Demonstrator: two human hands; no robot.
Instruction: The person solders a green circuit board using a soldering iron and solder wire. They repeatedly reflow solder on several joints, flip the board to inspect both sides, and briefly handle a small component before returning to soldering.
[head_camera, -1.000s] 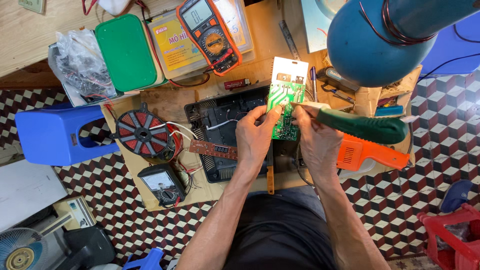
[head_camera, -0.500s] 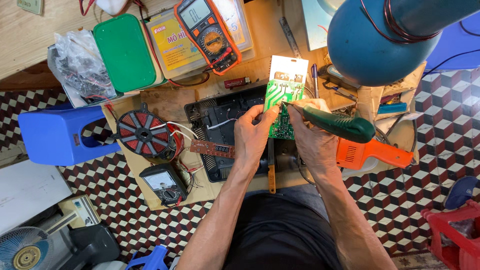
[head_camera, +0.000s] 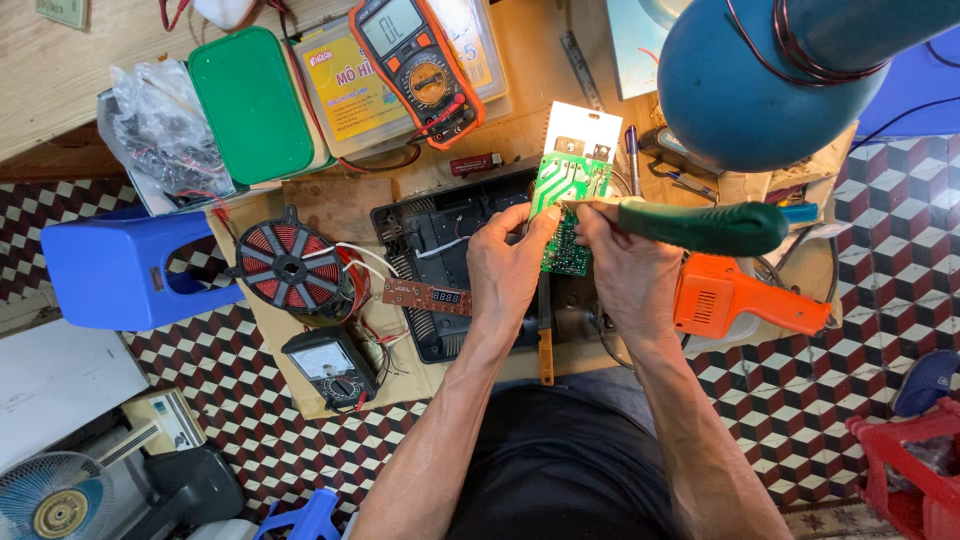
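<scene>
At frame centre, your left hand (head_camera: 508, 270) pinches the green circuit board (head_camera: 566, 205) upright while your right hand (head_camera: 625, 270) holds the green-handled soldering iron (head_camera: 700, 226) against its upper edge, above the black casing (head_camera: 440, 255).

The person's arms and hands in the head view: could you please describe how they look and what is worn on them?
Both forearms are bare, with no sleeves showing in the frame. The left hand and right hand wear no gloves, and no watch, ring or bracelet is visible. Dark clothing covers the lap below.
</scene>
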